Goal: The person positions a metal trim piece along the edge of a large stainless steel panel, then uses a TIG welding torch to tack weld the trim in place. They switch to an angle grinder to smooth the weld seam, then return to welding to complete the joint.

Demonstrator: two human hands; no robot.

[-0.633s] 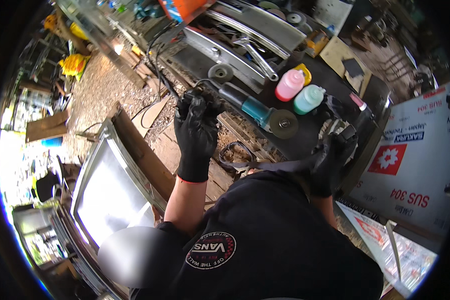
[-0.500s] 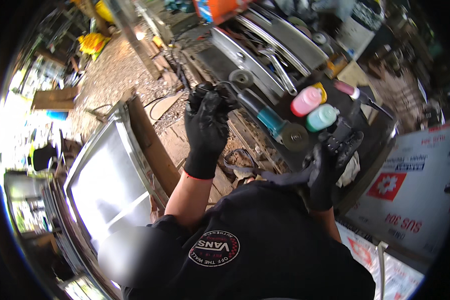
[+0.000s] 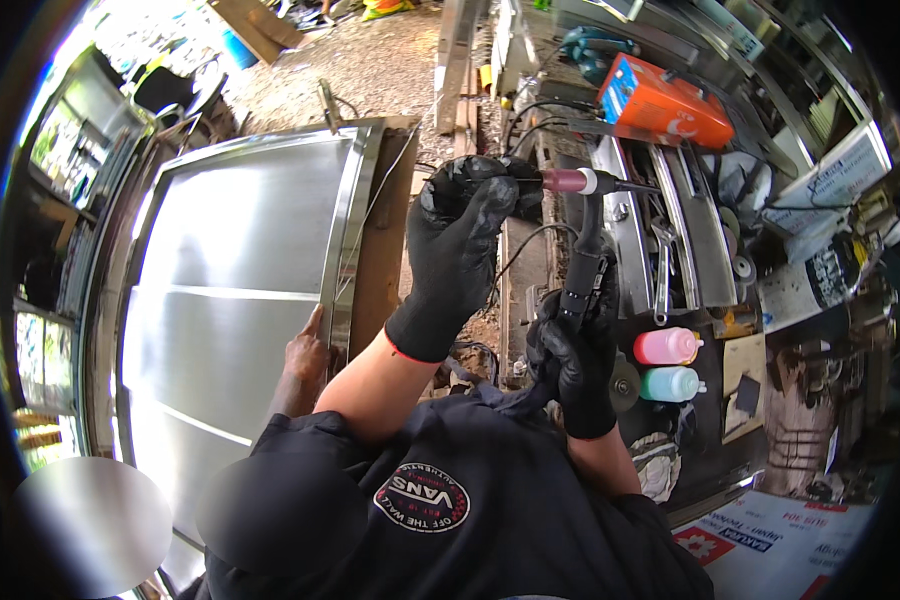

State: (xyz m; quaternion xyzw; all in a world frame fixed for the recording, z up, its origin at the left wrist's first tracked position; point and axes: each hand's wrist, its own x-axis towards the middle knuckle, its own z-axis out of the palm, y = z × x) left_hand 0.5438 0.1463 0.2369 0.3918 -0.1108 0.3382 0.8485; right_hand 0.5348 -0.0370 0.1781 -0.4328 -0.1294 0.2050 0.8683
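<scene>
In my gloved right hand (image 3: pixel 578 345) is a TIG welding torch (image 3: pixel 583 268), gripped by its black handle. Its head lies sideways above the hand, with a pink nozzle (image 3: pixel 567 180), a white collar and a black back cap. My gloved left hand (image 3: pixel 460 215) is pinched closed just off the nozzle's front end. Between its fingers and the nozzle runs a thin dark electrode; the fingers hide much of it. Another person's bare hand (image 3: pixel 307 350) touches the edge of a large framed metal panel (image 3: pixel 245 235) to the left.
Right of my hands, a dark bench holds pink (image 3: pixel 667 346) and green (image 3: pixel 672 384) bottles, a grinder disc (image 3: pixel 624 385) and a wrench (image 3: pixel 662 270) by metal channels. An orange machine (image 3: pixel 665 103) stands beyond. Cables run near the torch.
The torch has come up from over the bench to in front of my left hand. My view has turned left, bringing the framed panel and the other person's hand into sight.
</scene>
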